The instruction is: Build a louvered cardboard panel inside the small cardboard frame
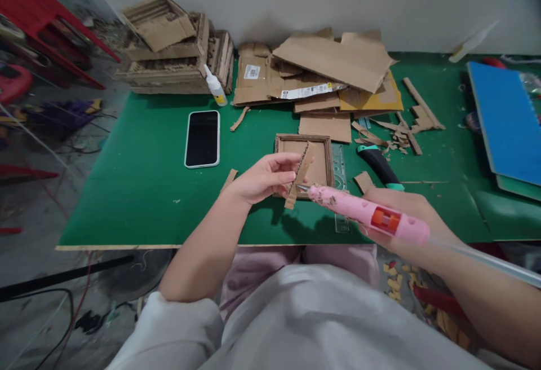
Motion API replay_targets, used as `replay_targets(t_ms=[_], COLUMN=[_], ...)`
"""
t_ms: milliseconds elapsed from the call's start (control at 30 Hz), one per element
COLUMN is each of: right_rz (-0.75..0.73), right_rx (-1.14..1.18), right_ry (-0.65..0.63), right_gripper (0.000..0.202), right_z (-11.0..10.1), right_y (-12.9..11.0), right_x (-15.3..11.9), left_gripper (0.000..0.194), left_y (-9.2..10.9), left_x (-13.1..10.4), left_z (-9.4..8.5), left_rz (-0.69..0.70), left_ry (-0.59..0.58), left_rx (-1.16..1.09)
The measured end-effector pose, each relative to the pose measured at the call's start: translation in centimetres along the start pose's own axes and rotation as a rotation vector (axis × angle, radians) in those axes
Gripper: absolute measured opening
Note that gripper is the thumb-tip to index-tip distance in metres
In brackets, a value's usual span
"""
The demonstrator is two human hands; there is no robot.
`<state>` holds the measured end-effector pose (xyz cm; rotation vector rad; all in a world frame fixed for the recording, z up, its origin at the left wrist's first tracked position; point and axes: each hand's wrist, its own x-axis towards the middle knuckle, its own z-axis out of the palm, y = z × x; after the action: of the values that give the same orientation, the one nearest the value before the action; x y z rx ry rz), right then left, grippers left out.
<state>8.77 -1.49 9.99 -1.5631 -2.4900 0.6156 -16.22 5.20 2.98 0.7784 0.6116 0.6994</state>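
Observation:
Between the fingers and thumb of my left hand [270, 177] is a narrow cardboard strip [301, 174], held at a slant. My right hand [391, 203] grips a pink hot glue gun [359, 207], a clear glue stick trailing from its back end. The gun's metal nozzle meets or nearly meets the strip's lower part. Beneath the strip, a square cardboard tray [323, 161] with raised edges lies on the green table [156, 201]; my left hand hides part of it. A clear plastic ruler [339, 161] lies along the tray's right side, partly behind the glue gun.
Stacked cardboard boxes [169, 57] stand at the back left beside a small glue bottle [215, 87]. Nearer lies a phone [203, 139]. Flat cardboard pieces [333, 60] are piled at the back. A black-and-teal cutter [378, 164], scraps [418, 110] and a blue folder [505, 122] lie rightward.

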Motion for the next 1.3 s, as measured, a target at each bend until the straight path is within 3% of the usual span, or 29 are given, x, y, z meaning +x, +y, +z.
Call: replay_targets(t_ms=[100, 233, 367, 500, 667, 933, 1133, 1300], right_rz=[0.009, 0.097, 0.008, 0.007, -0.054, 0.032, -0.073, -0.041], right_rx=[0.049, 0.029, 0.101, 0.067, 0.031, 0.059, 0.109, 0.079], right_ry=[-0.018, 0.075, 0.157, 0.073, -0.104, 0.050, -0.016, -0.018], right_gripper=[0.025, 0.025, 0.025, 0.023, 0.013, 0.022, 0.021, 0.019], right_z=[-0.4, -1.2, -1.0, -0.6, -0.6, -0.8, 0.0, -0.1], right_y=[-0.9, -2.0, -1.6, -1.1, -1.1, -1.4, -1.0, -0.9], right_x=[0.2, 0.5, 0.7, 0.4, -0.3, 0.0, -0.4, -0.4], left_gripper=[0.052, 0.051, 0.049, 0.048, 0.048, 0.050, 0.047, 0.050], left_y=[0.0, 0.0, 0.1, 0.1, 0.2, 0.0, 0.3, 0.2], left_x=[0.0, 0.0, 0.0, 0.0, -0.1, 0.0, -0.1, -0.1], left_z=[-0.1, 0.0, 0.1, 0.1, 0.1, 0.0, 0.0, 0.1], left_rz=[0.006, 0.014, 0.009, 0.010, 0.011, 0.024, 0.029, 0.024], left_ry=[-0.007, 0.002, -0.035, 0.015, -0.046, 0.004, -0.078, -0.059], left_rx=[0.003, 0.007, 0.016, -0.003, 0.001, 0.002, 0.008, 0.007])
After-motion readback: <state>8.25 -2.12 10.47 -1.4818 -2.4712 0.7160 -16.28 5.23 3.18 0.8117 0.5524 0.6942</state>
